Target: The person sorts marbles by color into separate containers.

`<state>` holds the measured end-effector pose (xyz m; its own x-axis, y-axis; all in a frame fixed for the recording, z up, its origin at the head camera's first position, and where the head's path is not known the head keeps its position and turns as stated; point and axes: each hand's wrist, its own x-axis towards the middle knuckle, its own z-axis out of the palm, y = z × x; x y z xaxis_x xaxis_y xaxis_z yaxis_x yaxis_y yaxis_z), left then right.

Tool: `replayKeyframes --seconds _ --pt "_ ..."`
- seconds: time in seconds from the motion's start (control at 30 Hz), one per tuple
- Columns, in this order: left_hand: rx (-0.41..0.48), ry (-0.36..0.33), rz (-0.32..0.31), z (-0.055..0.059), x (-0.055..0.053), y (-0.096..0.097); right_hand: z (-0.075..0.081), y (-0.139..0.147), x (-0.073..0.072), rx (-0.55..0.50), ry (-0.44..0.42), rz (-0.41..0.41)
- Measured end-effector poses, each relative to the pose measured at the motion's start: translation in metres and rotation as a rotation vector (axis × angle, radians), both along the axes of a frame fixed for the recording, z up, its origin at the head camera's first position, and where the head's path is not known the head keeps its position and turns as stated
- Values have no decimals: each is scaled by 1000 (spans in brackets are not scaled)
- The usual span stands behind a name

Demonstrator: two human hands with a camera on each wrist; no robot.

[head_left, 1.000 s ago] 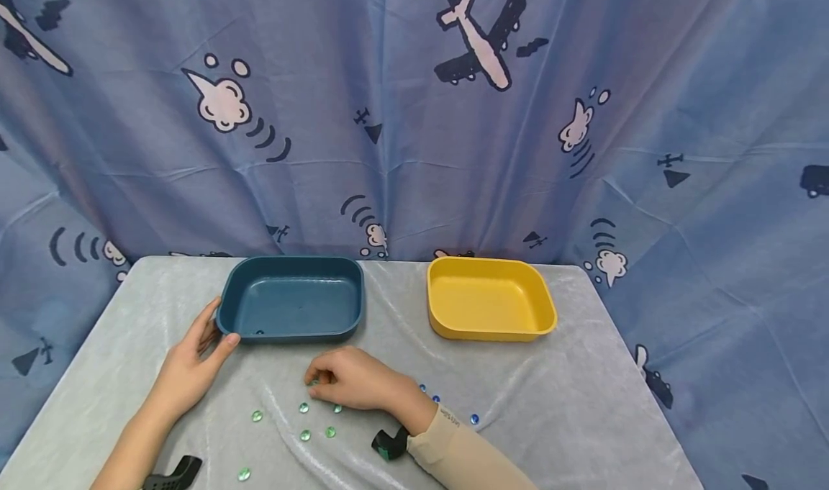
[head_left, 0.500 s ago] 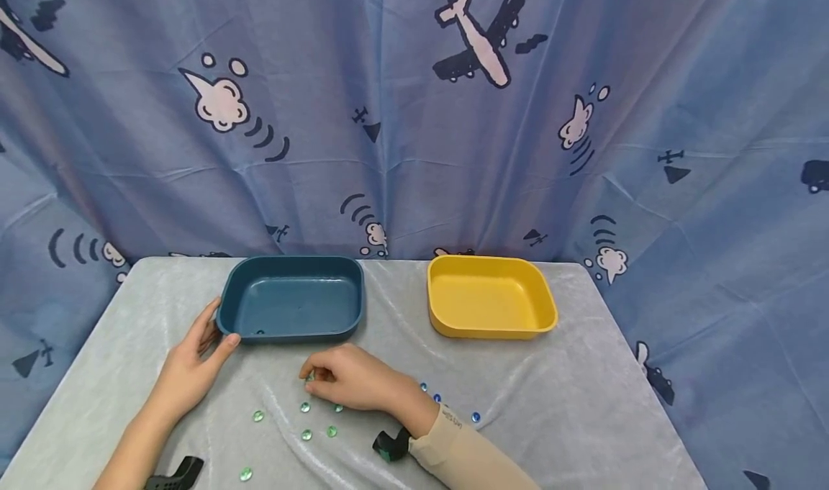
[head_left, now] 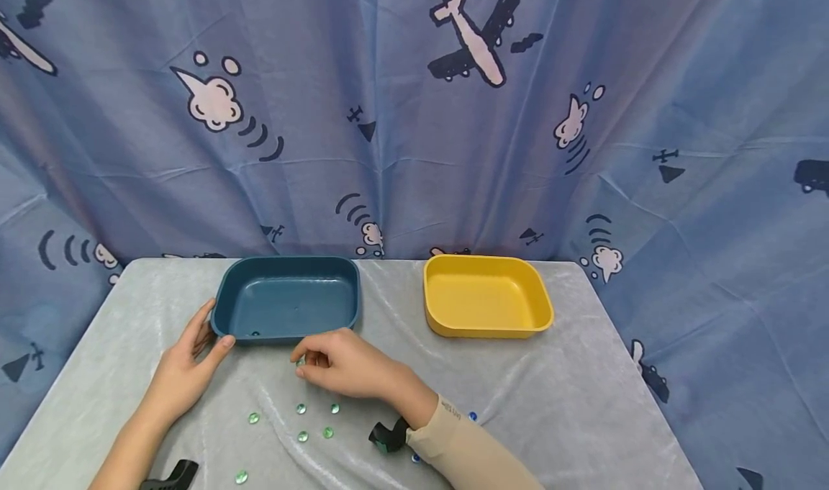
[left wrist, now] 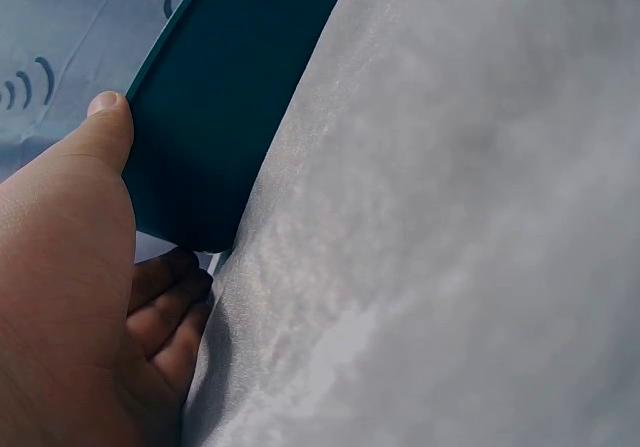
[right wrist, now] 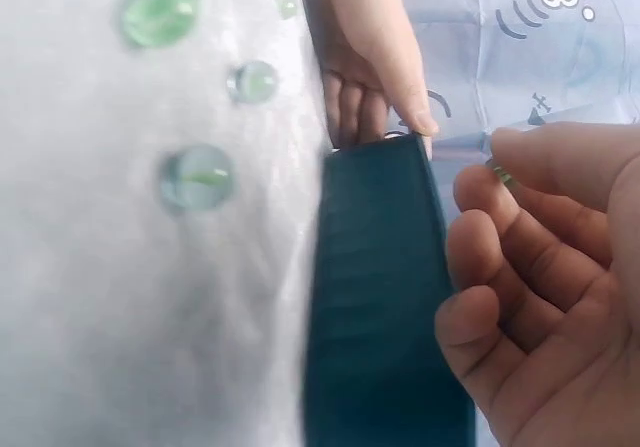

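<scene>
My left hand [head_left: 181, 375] holds the near left corner of a dark teal plastic box [head_left: 294, 306], its thumb on the rim and its fingers against the side wall. In the left wrist view the thumb [left wrist: 108, 117] presses the rim while the other fingers bend near the base. My right hand [head_left: 352, 364] pinches a small green glass bead [right wrist: 503, 174] between thumb and index finger, just in front of the box. The remaining right fingers curl loosely. A tiny dark spot, perhaps a bead, shows inside the box by its near wall.
Several green glass beads [head_left: 328, 432] lie scattered on the pale cloth-covered table [head_left: 583, 418] nearer the body. Blue beads [head_left: 473, 416] lie around the right sleeve, which may hide others. A yellow box [head_left: 488, 296] stands at the back right, before a patterned blue curtain [head_left: 414, 116].
My right hand has lifted the green bead off the cloth and moved it up and left towards the teal box. The left hand keeps its hold on the box corner.
</scene>
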<state>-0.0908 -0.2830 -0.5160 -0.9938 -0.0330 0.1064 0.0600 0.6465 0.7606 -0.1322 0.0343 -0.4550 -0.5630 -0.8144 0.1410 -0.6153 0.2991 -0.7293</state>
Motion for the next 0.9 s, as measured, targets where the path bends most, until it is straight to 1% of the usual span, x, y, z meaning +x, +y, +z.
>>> replayKeyframes --seconds 0.2,0.47,0.6,0.77,0.9 --pt "-9 -7 1 0 1 0 7 0 -6 -62 -12 -38" --pt "-15 -3 4 0 0 0 7 1 -20 -128 -33 -92" --pt "-18 0 4 0 0 0 5 1 -29 -136 -58 -131" --pt "-16 3 7 0 0 0 6 1 -40 -139 -108 -191" --pt "-17 3 7 0 1 0 7 4 -48 -126 -127 -246"
